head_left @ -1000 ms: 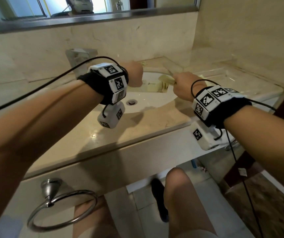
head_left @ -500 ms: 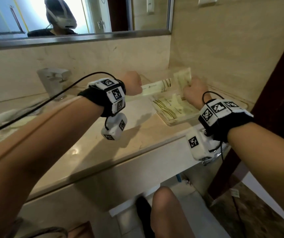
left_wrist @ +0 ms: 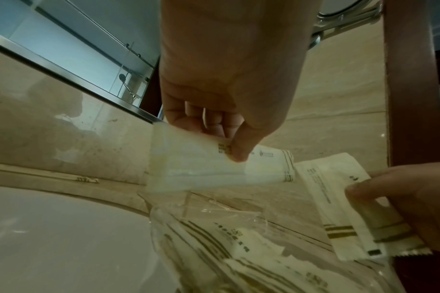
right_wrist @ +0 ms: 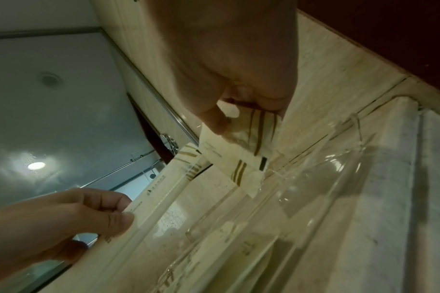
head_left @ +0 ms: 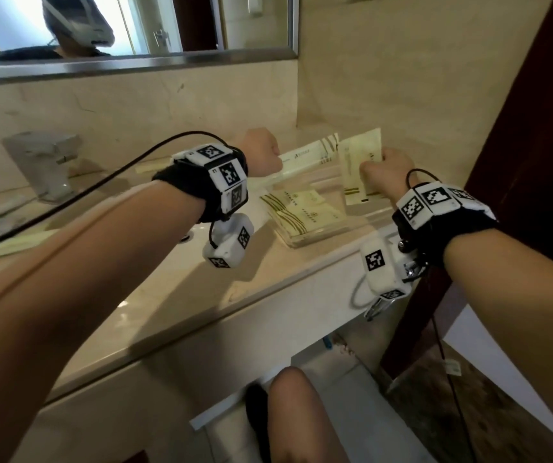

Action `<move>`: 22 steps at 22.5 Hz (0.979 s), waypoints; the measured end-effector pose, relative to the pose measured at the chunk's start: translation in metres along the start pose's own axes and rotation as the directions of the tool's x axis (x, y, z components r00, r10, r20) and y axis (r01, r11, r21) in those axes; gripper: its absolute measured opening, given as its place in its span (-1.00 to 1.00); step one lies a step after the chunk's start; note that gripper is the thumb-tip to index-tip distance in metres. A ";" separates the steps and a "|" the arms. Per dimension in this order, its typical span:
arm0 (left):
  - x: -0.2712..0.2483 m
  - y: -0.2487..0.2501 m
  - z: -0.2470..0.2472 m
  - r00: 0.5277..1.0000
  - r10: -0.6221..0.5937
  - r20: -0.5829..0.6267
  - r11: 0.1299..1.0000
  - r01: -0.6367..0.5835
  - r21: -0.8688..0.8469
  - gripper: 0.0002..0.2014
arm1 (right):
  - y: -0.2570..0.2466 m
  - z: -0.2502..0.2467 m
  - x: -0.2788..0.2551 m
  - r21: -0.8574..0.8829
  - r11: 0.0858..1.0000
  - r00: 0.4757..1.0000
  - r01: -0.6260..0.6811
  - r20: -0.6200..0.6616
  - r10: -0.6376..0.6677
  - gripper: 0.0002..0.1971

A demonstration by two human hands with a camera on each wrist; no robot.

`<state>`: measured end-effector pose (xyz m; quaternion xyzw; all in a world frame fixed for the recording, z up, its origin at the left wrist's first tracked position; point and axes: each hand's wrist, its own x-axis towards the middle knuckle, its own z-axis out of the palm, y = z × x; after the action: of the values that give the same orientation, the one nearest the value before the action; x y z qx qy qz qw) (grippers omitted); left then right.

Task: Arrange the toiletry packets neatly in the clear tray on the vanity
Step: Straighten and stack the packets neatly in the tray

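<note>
A clear tray (head_left: 305, 241) stands on the vanity's right end with cream, gold-striped packets (head_left: 302, 212) lying flat in it. My left hand (head_left: 261, 152) pinches a long cream packet (head_left: 308, 155) by its end and holds it level above the tray's back edge. In the left wrist view that long packet (left_wrist: 213, 168) sits between thumb and fingers. My right hand (head_left: 385, 172) grips a wider cream packet (head_left: 357, 168), upright, over the tray's right part. The right wrist view shows this wider packet (right_wrist: 241, 156) hanging from the fingers above the tray (right_wrist: 321, 190).
The white sink basin (left_wrist: 50, 237) lies left of the tray, with a chrome tap (head_left: 44, 162) behind it. A thin packet (head_left: 155, 165) rests along the back ledge. The marble wall and a dark door frame (head_left: 515, 162) close in the right side. A mirror (head_left: 128, 25) hangs above.
Both hands have carried their packets from above the sink rightward to over the tray. The right hand's packet now hangs upright.
</note>
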<state>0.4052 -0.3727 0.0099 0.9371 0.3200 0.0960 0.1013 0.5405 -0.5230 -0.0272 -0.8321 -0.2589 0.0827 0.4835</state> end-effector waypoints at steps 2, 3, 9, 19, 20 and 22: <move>0.007 0.003 0.004 0.999 -0.049 0.013 0.997 0.049 -0.051 -0.88 | 0.003 -0.002 0.007 0.027 0.999 0.999 -0.032 0.025 0.032 -0.58; 0.007 0.004 0.004 0.997 -0.080 0.022 0.994 0.081 -0.069 -0.82 | 0.004 -0.001 0.008 0.022 0.999 0.999 -0.028 0.025 0.028 -0.58; 0.011 0.015 0.008 0.954 -0.190 0.231 0.677 0.298 -0.673 -0.75 | -0.008 0.009 -0.009 -0.227 0.907 0.927 0.355 -0.044 -0.373 -0.88; -0.013 0.010 0.005 0.933 -0.161 0.321 0.300 0.357 -0.885 -0.82 | -0.010 0.031 -0.019 -0.472 0.502 0.624 0.724 0.139 -0.769 -0.98; -0.014 0.008 0.005 0.935 -0.190 0.299 0.308 0.346 -0.886 -0.82 | -0.009 0.030 -0.021 -0.454 0.551 0.662 0.701 0.124 -0.739 -0.94; -0.014 0.005 0.006 0.939 -0.212 0.271 0.312 0.328 -0.892 -0.77 | -0.006 0.028 -0.022 -0.404 0.682 0.769 0.610 0.092 -0.633 -0.81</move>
<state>0.3987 -0.3859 0.0041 0.6521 0.3560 0.1923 0.6411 0.5083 -0.5107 -0.0390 -0.7788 -0.5234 -0.1656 0.3036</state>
